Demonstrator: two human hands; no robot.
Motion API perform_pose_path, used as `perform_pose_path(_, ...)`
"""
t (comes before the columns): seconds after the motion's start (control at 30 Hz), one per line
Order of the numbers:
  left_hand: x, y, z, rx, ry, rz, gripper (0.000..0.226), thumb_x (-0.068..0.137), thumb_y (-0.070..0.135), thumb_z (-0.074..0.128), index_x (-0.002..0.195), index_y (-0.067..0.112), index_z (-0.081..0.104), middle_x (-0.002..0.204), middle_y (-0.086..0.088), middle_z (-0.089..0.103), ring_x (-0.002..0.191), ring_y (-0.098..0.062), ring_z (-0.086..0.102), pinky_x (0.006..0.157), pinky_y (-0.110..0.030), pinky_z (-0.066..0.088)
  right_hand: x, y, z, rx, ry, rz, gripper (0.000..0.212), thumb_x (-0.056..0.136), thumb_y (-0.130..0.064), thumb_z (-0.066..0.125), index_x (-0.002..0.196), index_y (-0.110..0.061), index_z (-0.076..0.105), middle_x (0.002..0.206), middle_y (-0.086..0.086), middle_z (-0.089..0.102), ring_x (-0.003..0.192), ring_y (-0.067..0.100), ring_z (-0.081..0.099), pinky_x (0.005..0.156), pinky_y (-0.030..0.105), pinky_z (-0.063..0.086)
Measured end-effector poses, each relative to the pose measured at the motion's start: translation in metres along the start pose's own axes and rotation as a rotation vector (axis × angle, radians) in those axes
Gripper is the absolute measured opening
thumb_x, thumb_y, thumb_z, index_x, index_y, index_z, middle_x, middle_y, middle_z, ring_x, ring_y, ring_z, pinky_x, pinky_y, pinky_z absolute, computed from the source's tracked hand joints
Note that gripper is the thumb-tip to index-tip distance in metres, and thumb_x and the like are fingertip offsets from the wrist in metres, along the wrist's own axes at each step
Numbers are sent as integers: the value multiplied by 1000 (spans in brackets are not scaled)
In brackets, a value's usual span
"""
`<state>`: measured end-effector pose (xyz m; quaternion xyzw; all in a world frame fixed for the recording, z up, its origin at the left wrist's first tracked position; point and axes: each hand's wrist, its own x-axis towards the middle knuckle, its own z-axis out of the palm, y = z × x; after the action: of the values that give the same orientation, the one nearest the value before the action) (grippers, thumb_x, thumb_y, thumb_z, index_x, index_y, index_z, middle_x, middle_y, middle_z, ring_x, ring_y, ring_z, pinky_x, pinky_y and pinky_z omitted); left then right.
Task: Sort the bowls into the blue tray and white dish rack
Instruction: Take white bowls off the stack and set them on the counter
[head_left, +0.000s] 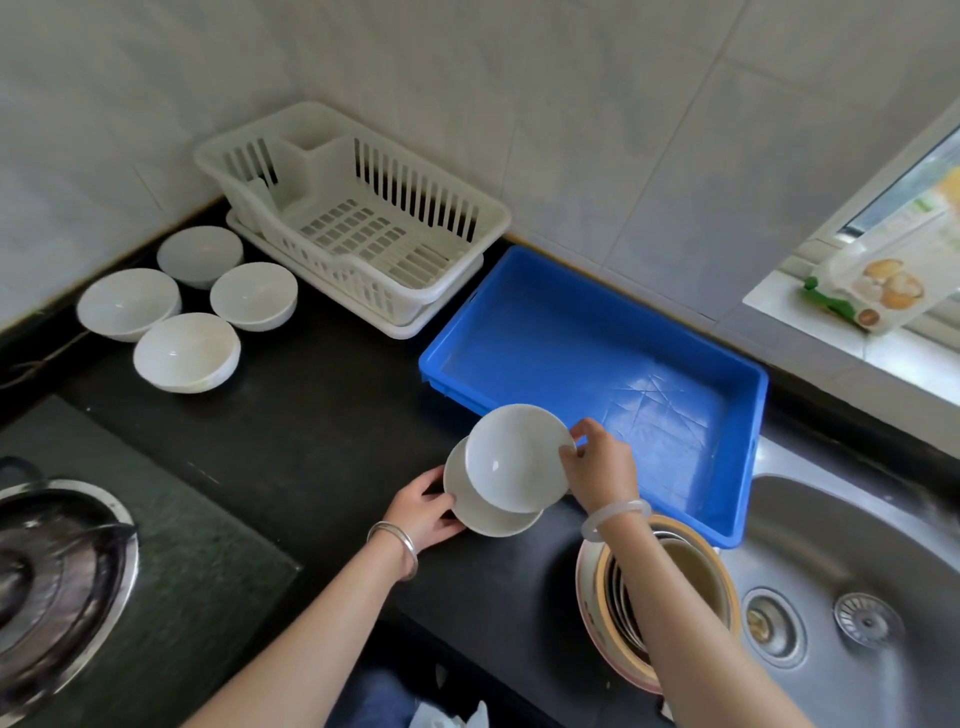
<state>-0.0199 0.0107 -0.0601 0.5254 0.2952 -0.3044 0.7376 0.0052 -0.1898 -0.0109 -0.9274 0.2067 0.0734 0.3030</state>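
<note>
At the far left a steel gas burner (49, 571) sits in a dark glass hob set into the black, faintly speckled bench (322, 415). Behind it four smooth white bowls (187, 306) stand upright in a close cluster on the bench, round and glossy, near each other but apparently not touching. Just to their right, against the pale tiled wall, is the white dish rack (358, 218), a slotted plastic basket with a gridded floor, resting on its own drip tray; nothing lies in it.

Nearer the front edge, the left hand (423, 512), a thin metal bangle on its wrist, closes its grip on the rim of a shallow white bowl (485, 517) that is tilted up off the bench. Overlapping it from above is a second white bowl (514, 457), tipped so its glazed hollow faces the viewer; the right hand (602, 470), wearing a translucent pale bangle, pinches its right rim between thumb and fingers. This bowl hangs over the near left edge of the blue tray (597, 332), a rectangular hard-plastic tub with scuffed, scratched floor, holding nothing.

Under the right forearm stands a stack of patterned bowls (592, 608) on edge, beside a stainless steel sink (857, 545). A printed packet (893, 280) leans on the windowsill.
</note>
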Motion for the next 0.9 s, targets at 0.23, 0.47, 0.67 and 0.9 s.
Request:
perform_pose_path(0.23, -3, 11, -19, -74, 85, 34, 51, 87, -5, 52, 134, 16, 45, 94, -4, 61, 89, -29, 64, 68, -35, 58, 9, -17, -13, 218, 9, -36, 7, 86, -14, 55, 90, -18, 59, 66, 5, 65, 60, 25, 66, 68, 45, 59)
perform_pose_path(0.47, -18, 48, -76, -222, 244, 173, 53, 87, -2, 55, 136, 15, 44, 105, -5, 55, 90, -30, 62, 70, -35, 54, 26, -68, 14, 356, -83, -59, 11, 83, -11, 56, 82, -22, 55, 72, -1, 64, 54, 14, 65, 57, 39, 61)
perform_pose_path(0.67, -26, 66, -135, -382, 415, 225, 52, 88, -3, 53, 136, 14, 43, 134, -20, 48, 93, -36, 61, 85, -41, 51, 44, -119, 57, 397, -183, -36, 9, 85, -9, 56, 87, -18, 53, 77, -3, 57, 57, 16, 65, 59, 38, 61)
perform_pose_path(0.9, -20, 80, -177, -514, 559, 263, 46, 87, -5, 51, 131, 9, 50, 132, -19, 51, 81, -24, 60, 84, -43, 52, 60, -175, 114, 466, -286, 46, 16, 83, -2, 53, 81, -18, 49, 92, 6, 56, 70, 25, 64, 55, 34, 58)
